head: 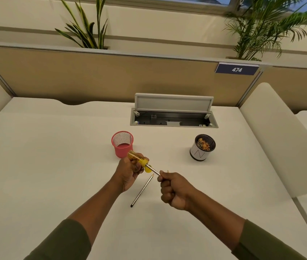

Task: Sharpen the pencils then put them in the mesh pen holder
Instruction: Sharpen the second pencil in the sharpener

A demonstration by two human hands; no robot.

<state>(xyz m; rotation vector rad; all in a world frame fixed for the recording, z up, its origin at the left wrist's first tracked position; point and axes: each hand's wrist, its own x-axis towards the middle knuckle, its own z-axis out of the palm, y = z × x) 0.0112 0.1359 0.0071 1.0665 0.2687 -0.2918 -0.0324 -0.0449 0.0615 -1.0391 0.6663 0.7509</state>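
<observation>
The scene is evenly and softly lit from above, and only faint, diffuse shadows are cast on the white desk [55,166], such as beside the pencil [141,191] lying on it. Straight lines are bent outward toward the edges by the wide-angle lens. The palm plant [265,29] at the upper right is smeared by blur, while the centre is rendered fairly sharp.

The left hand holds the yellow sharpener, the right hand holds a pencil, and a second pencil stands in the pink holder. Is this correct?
Not quite. The head view shows the second pencil lying on the desk between the hands; the pink holder has no pencil in it. The rest is correct.
</observation>
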